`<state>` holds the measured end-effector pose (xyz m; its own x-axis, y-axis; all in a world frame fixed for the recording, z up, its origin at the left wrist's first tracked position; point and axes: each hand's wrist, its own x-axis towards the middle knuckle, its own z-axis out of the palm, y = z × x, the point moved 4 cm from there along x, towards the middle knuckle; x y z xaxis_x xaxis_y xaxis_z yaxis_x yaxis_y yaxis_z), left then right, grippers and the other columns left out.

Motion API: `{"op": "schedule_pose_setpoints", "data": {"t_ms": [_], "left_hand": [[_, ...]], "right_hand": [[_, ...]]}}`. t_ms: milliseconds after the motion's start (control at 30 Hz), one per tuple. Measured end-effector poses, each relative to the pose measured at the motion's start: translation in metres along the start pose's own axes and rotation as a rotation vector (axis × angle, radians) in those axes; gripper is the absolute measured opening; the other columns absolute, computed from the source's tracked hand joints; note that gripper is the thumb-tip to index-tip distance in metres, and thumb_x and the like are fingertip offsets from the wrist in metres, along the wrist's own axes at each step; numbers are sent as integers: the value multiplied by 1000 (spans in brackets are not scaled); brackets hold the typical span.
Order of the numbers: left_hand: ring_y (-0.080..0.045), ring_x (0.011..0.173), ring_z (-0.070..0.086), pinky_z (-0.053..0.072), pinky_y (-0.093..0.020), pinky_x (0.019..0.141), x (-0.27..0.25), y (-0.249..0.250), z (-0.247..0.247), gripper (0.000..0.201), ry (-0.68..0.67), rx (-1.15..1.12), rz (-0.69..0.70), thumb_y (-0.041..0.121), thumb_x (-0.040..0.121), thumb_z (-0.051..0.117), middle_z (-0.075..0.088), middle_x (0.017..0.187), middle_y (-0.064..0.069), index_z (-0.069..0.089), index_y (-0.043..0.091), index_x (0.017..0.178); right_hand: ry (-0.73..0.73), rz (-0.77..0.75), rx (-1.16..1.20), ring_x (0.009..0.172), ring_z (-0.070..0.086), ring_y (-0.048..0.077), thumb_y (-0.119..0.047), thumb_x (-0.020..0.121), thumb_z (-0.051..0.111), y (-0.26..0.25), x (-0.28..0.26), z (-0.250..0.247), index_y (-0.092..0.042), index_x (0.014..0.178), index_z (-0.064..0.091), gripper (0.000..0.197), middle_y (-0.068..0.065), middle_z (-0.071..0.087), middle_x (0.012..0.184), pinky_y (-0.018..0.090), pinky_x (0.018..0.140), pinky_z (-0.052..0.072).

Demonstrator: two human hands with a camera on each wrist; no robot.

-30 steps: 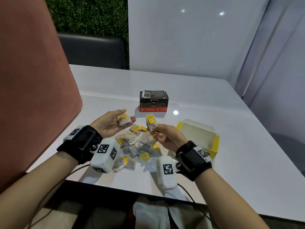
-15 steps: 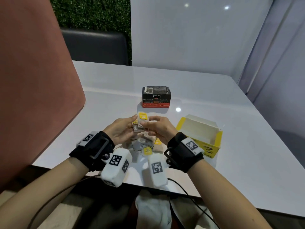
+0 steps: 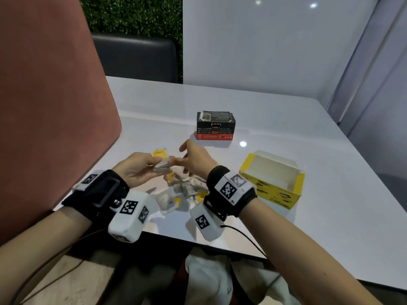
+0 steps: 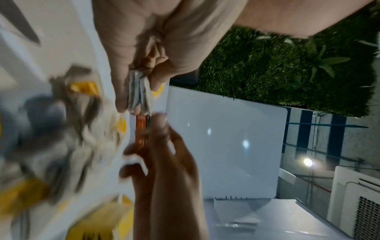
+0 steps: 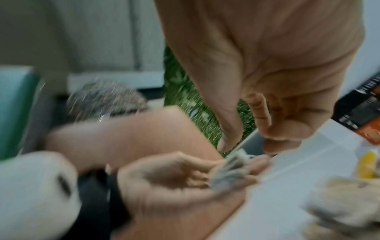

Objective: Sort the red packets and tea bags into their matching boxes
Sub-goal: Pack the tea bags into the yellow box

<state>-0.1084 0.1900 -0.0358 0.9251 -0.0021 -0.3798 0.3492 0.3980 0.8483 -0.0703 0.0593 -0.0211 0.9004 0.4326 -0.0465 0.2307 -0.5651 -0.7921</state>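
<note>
My left hand [image 3: 154,165] pinches a small stack of tea bags [image 3: 162,167] between thumb and fingers, a yellow tag [image 3: 159,153] sticking up behind it. The left wrist view shows the same stack [image 4: 139,95] edge-on between the fingers. My right hand [image 3: 187,158] hovers just right of the stack with relaxed fingers and holds nothing; its fingertips [image 5: 224,144] are spread above the stack [image 5: 232,168]. A loose pile of tea bags [image 3: 187,191] lies on the table under both hands. The yellow box [image 3: 273,194] stands open at the right. Behind is the black and red box [image 3: 215,126].
The white table [image 3: 286,128] has bare room at the back and right. A reddish panel [image 3: 44,106] rises at the left edge. A dark chair back [image 3: 136,58] stands beyond the far edge. A cable [image 3: 242,234] trails from my right wrist.
The right hand carried its tea bag over to the left hand and let go. The left hand now holds it with the others in a stack.
</note>
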Motion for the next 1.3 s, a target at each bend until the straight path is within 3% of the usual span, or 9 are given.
{"op": "schedule_pose_setpoints", "data": {"t_ms": [167,400,533,633,767,867,967,1133,1300], "left_hand": [[-23,72,72,58,-35,65,-7,-2,-35,14,94,-33,-34,0,98,33,59,104,-25,46,-2,98],[-23,94,60,58,-25,65,-11,-17,-38,26,90,-15,-39,-5,96,32,60,105,-22,43,-10,120],[-24,95,60,57,-29,66,-14,-17,-42,19,117,-29,-15,-7,96,32,60,106,-20,50,-8,103],[-27,96,60,59,-33,65,-17,-20,-48,22,124,-41,-45,-5,96,33,60,108,-21,46,-10,113],[-26,93,61,59,-35,60,-19,-27,-58,28,153,-28,-86,-2,96,35,67,97,-17,43,-8,123],[-27,93,61,58,-37,64,-19,-32,-61,27,165,-40,-110,-2,96,36,73,83,-14,44,-8,121],[-27,94,60,57,-38,63,-19,-35,-57,24,166,-74,-126,-2,96,36,66,96,-18,43,-6,118],[-26,81,69,56,-40,65,-19,-36,-51,24,166,-67,-122,-3,95,37,62,103,-19,43,-4,118],[-33,109,58,53,-47,73,-23,-38,-59,13,185,-73,-125,-3,94,39,61,109,-22,50,-6,102]], "right_hand": [[-312,-212,-680,109,56,32,-15,86,62,2,-18,43,-5,112,60,28,16,59,117,34,86,47],[-375,-324,-878,119,45,34,-29,77,73,3,-21,75,-6,132,37,70,17,43,128,40,84,44],[-386,-294,-880,121,41,32,-26,74,76,6,-15,76,-5,127,40,67,17,47,126,37,81,41],[-357,-282,-843,112,52,30,-21,75,74,5,-9,72,-5,116,54,49,15,59,115,31,70,38],[-259,-185,-494,95,60,27,-14,79,69,0,-3,42,-8,106,62,29,15,65,106,26,69,40],[-177,-125,-215,73,56,21,-12,76,73,0,-4,13,-5,102,60,30,15,65,98,19,54,42],[-254,-42,29,62,58,21,-4,79,70,6,-12,4,-6,100,60,23,13,59,92,15,46,48],[-59,-361,-296,86,58,26,-6,82,60,-7,-24,16,-4,95,64,14,11,64,97,29,67,45],[-371,-551,-806,103,57,27,-6,89,50,17,-43,39,-6,107,63,22,10,61,111,33,74,46]]}}
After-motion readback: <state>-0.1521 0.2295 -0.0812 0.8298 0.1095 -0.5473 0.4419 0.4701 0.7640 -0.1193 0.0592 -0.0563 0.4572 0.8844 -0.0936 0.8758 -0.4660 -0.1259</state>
